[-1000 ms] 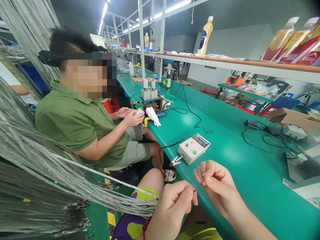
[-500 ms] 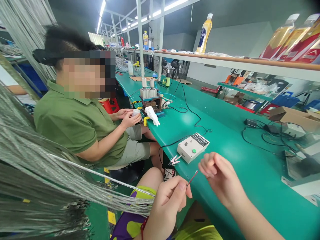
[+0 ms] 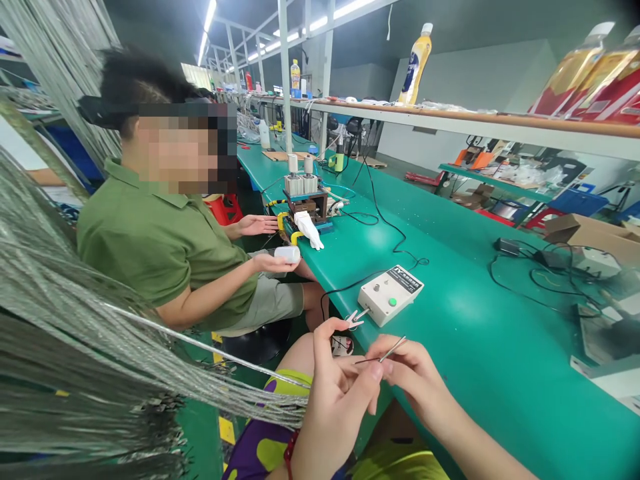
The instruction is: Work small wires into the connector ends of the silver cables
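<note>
In front of my lap my two hands meet at the end of a thin grey cable (image 3: 393,349). My left hand (image 3: 336,393) pinches it between thumb and fingers, its index finger raised and bent. My right hand (image 3: 414,375) is closed from the other side, its fingertips at the same spot. A thin dark wire (image 3: 366,362) sticks out leftward between the fingers. Just beyond, on the green bench (image 3: 465,347), stands a white control box (image 3: 391,293) with a green button. A pale clip (image 3: 356,319) projects from its near side.
Grey braided cables (image 3: 225,383) hang in a thick bundle at left and run to my lap. A co-worker (image 3: 165,247) sits on the left, a white cylinder (image 3: 287,255) on one palm. A small press (image 3: 306,193) with a white glove (image 3: 307,228) stands farther along the bench.
My right hand has come left and down to meet my left hand at the cable end. My left index finger has lifted. The co-worker's hands have moved apart, the white cylinder resting in one.
</note>
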Motion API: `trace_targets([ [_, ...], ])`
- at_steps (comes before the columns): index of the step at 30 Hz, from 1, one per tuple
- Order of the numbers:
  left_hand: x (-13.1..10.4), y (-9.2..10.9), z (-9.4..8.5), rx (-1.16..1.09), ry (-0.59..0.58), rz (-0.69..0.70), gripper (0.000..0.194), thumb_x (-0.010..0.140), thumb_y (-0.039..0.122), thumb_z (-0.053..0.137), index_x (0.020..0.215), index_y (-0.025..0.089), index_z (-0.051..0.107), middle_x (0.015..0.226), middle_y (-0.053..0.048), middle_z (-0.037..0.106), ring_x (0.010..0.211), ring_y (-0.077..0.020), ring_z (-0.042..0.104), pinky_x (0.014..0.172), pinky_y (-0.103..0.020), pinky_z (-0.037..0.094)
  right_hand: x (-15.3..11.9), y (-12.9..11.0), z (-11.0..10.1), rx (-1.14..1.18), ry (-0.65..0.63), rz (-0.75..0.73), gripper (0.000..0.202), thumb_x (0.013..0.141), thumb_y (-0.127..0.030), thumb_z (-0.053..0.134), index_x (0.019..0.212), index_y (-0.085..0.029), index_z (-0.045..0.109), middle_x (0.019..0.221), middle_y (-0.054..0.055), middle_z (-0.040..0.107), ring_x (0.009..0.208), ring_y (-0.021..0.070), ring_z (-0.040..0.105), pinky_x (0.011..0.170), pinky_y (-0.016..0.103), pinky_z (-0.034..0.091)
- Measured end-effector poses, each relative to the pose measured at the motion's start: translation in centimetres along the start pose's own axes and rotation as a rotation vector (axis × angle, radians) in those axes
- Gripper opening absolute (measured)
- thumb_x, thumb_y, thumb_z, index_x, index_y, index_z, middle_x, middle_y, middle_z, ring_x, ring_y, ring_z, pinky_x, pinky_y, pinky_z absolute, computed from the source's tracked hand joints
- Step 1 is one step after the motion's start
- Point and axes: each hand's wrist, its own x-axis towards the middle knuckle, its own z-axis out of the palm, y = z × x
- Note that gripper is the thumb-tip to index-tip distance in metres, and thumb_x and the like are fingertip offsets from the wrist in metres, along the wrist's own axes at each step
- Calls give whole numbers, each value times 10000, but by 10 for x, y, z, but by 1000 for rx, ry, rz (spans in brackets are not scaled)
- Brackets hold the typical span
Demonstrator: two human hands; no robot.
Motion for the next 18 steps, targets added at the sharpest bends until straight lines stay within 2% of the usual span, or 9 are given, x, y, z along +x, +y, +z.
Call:
trace_targets([
  [3, 0, 1, 0, -10, -38, -9, 765, 1029, 488, 717, 1497, 234, 168, 523, 131, 536, 474, -94, 413, 516, -204, 308, -3, 0, -2, -43, 31, -88, 258, 925, -487, 801, 1018, -259, 880, 889, 60, 735, 774, 210, 617, 687, 323, 458],
  [6, 0, 0, -3, -32, -83, -14, 920, 1034, 469, 716, 1612, 259, 32, 524, 130, 562, 453, -95, 429, 504, -197, 314, -4, 0, -4, -17, -18, -99, 236, 942, -471, 782, 984, -267, 893, 881, 74, 756, 784, 226, 652, 695, 336, 477],
  [9, 1, -1, -6, -19, -107, -19, 989, 1041, 457, 714, 1650, 291, -47, 551, 111, 603, 477, -104, 479, 516, -195, 346, -3, 3, -5, -5, 11, -128, 190, 931, -440, 805, 948, -268, 882, 810, 52, 725, 723, 201, 617, 666, 319, 452],
  [13, 3, 0, -7, 12, -99, -26, 921, 1023, 434, 744, 1603, 252, 53, 596, 86, 638, 518, -112, 539, 550, -201, 402, -2, 5, -4, 9, 49, -140, 180, 908, -405, 836, 834, -242, 830, 725, 15, 651, 661, 162, 535, 611, 285, 401],
  [18, 4, 1, -9, 61, -137, -80, 783, 1032, 416, 731, 1545, 240, 166, 582, 87, 620, 500, -103, 515, 538, -189, 385, -3, 4, 1, 81, 49, -82, 228, 878, -468, 852, 894, -240, 864, 778, 47, 710, 684, 189, 604, 600, 295, 446],
])
